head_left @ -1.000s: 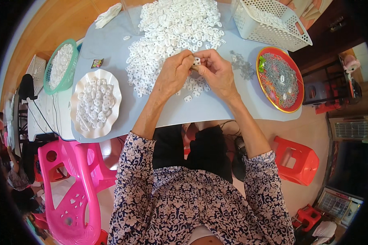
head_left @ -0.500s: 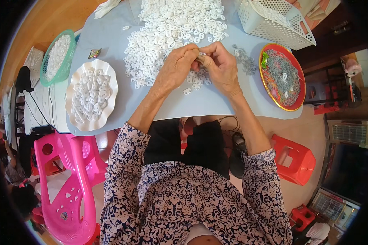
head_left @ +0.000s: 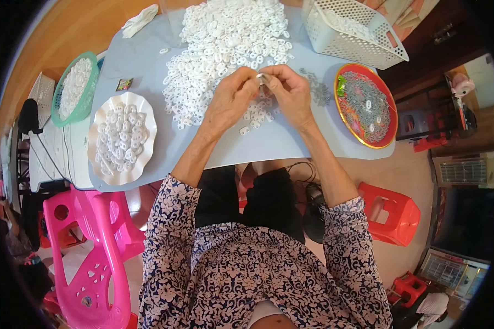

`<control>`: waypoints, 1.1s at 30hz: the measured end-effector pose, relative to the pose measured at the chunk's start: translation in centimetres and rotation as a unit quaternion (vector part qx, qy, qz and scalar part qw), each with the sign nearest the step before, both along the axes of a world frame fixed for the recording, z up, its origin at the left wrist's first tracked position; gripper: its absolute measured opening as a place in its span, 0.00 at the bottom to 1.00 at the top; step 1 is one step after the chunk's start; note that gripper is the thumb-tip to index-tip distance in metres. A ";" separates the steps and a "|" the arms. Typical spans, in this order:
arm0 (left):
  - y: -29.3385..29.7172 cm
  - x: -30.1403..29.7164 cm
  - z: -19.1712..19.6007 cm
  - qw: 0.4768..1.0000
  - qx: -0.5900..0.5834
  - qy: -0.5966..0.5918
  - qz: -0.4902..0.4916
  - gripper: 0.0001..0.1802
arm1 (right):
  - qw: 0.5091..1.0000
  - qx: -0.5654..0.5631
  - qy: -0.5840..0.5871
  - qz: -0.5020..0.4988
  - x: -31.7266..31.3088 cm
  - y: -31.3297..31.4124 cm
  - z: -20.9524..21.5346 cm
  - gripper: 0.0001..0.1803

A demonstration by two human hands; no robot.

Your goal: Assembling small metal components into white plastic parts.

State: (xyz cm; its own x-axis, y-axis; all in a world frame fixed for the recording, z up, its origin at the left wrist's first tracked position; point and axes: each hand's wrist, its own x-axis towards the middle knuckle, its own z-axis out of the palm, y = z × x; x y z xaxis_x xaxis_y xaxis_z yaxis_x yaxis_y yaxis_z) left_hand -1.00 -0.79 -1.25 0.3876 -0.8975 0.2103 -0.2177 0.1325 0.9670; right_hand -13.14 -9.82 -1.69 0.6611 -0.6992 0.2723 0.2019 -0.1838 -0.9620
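Note:
My left hand [head_left: 231, 100] and my right hand [head_left: 291, 97] meet at the fingertips over the table. Both are closed in a pinch around a small white plastic piece [head_left: 262, 77], mostly covered by the fingers. Beneath and beyond them spreads a big heap of white oval plastic pieces [head_left: 219, 60] with holes. To the right of my right hand lies a patch of small grey parts [head_left: 315, 88]. A red gold-rimmed tray [head_left: 390, 130] holds many grey parts [head_left: 368, 104] and a few white pieces. At left, a white scalloped dish [head_left: 114, 177] contains white pieces [head_left: 124, 134].
On the blue-grey table [head_left: 247, 151] also stand a white perforated basket [head_left: 387, 54] at far right and a small wrapped packet [head_left: 124, 84]. A green basket [head_left: 60, 118] of white pieces sits to the left. A pink chair [head_left: 107, 247] and red stool [head_left: 395, 214] flank me.
The view has shifted, so the table sits slightly lower and further left. My hands stay together at the fingertips with slightly changed finger positions. Another white piece shows in the red tray.

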 end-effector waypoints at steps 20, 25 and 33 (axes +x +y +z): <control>0.9 2.6 1.1 0.928 -0.122 0.302 0.181 0.14 | 0.850 -0.484 0.124 -0.168 -0.2 -10.2 6.9 0.07; 0.1 2.3 0.6 0.932 -0.115 0.299 0.171 0.13 | 0.892 -0.391 0.220 0.052 2.0 -5.7 3.0 0.08; 0.3 1.7 0.5 0.952 -0.096 0.243 0.160 0.14 | 0.901 -0.362 0.228 0.071 2.2 -4.8 1.6 0.09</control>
